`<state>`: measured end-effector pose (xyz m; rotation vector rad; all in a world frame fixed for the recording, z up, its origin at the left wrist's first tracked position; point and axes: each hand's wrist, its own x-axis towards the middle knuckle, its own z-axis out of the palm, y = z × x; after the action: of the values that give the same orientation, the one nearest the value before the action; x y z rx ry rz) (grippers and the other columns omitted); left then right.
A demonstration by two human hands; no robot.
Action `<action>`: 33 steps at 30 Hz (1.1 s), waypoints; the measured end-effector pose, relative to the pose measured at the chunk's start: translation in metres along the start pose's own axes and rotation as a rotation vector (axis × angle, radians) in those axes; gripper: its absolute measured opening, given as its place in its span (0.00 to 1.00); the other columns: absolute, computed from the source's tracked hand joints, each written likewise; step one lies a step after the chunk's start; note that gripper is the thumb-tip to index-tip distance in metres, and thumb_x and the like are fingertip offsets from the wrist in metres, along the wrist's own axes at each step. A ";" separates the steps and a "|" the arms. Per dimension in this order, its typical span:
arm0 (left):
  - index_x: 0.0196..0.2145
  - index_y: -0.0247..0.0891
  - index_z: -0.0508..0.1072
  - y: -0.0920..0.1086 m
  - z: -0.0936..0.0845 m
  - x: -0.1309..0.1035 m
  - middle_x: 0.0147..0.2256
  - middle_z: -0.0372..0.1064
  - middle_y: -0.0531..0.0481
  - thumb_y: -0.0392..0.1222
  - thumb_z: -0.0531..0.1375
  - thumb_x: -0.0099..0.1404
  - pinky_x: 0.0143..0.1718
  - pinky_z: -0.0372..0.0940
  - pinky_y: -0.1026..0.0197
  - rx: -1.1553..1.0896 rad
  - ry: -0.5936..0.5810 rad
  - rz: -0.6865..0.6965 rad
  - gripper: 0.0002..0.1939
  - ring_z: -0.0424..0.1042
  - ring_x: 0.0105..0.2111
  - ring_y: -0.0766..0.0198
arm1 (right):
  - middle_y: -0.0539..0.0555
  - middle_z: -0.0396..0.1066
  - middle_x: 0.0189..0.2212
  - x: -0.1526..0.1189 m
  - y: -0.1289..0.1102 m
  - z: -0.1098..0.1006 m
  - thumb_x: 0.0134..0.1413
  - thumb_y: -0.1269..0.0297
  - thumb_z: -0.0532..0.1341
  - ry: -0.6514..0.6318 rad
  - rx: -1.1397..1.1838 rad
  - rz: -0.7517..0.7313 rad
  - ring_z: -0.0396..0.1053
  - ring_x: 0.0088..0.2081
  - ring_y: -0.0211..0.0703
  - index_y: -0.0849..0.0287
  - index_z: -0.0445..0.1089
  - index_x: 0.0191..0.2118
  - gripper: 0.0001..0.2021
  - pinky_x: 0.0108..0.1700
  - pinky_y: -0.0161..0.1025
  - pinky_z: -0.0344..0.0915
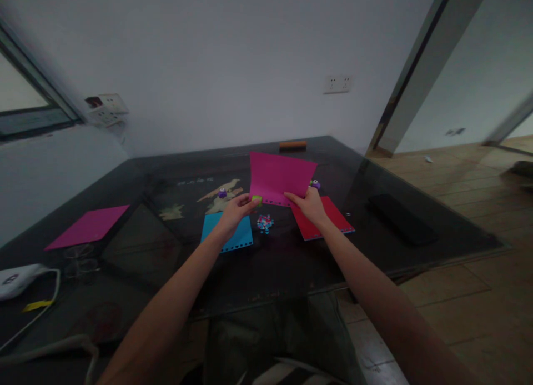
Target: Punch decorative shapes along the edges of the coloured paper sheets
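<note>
A magenta sheet of paper (pixel 283 174) is held up over the table, with a row of punched holes along its lower edge. My right hand (pixel 307 203) pinches its lower right part, thumb in front. My left hand (pixel 238 209) closes on a small green hole punch (pixel 257 200) at the sheet's lower left corner. Beneath lies a small heap of pink, blue and white paper bits (pixel 265 224). A blue sheet (pixel 239 235) with holes along its near edge lies under my left hand, and a red sheet (pixel 327 221) under my right forearm.
Another magenta sheet (pixel 89 226) lies on the dark table (pixel 266 274) at left. Purple figure-like pieces (pixel 222 193) sit behind my hands. A brown roll (pixel 292 145) lies at the back, a black case (pixel 402 219) at right, and a white power strip (pixel 20 279) with a cable at left.
</note>
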<state>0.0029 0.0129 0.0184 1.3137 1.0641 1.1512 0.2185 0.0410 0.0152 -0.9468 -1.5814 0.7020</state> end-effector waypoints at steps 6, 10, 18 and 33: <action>0.39 0.37 0.72 0.001 0.000 -0.001 0.43 0.71 0.43 0.47 0.63 0.53 0.42 0.62 0.58 0.006 -0.003 0.000 0.17 0.69 0.43 0.59 | 0.58 0.75 0.36 0.000 -0.002 0.000 0.45 0.61 0.63 -0.009 -0.004 0.021 0.72 0.39 0.49 0.60 0.73 0.35 0.11 0.47 0.47 0.66; 0.39 0.37 0.72 0.002 0.000 -0.001 0.43 0.71 0.43 0.47 0.63 0.53 0.42 0.62 0.58 0.017 0.001 -0.001 0.17 0.69 0.43 0.58 | 0.58 0.75 0.37 0.000 -0.002 0.000 0.44 0.61 0.63 -0.007 -0.011 0.021 0.72 0.40 0.50 0.60 0.73 0.35 0.11 0.48 0.47 0.65; 0.38 0.36 0.72 0.001 0.001 -0.002 0.42 0.71 0.43 0.49 0.64 0.52 0.41 0.62 0.58 0.031 0.019 -0.005 0.18 0.69 0.42 0.58 | 0.59 0.75 0.37 0.000 -0.001 0.000 0.44 0.60 0.64 -0.005 -0.010 0.026 0.72 0.40 0.51 0.62 0.73 0.36 0.13 0.47 0.48 0.65; 0.38 0.38 0.74 0.000 0.000 -0.001 0.42 0.72 0.43 0.48 0.64 0.52 0.42 0.62 0.57 0.024 0.034 0.007 0.17 0.69 0.43 0.56 | 0.58 0.75 0.36 -0.001 -0.002 0.001 0.44 0.60 0.64 -0.002 -0.029 0.029 0.71 0.39 0.51 0.60 0.73 0.35 0.11 0.46 0.48 0.66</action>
<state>0.0025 0.0117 0.0180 1.3211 1.1024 1.1729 0.2172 0.0390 0.0162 -0.9923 -1.5855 0.7021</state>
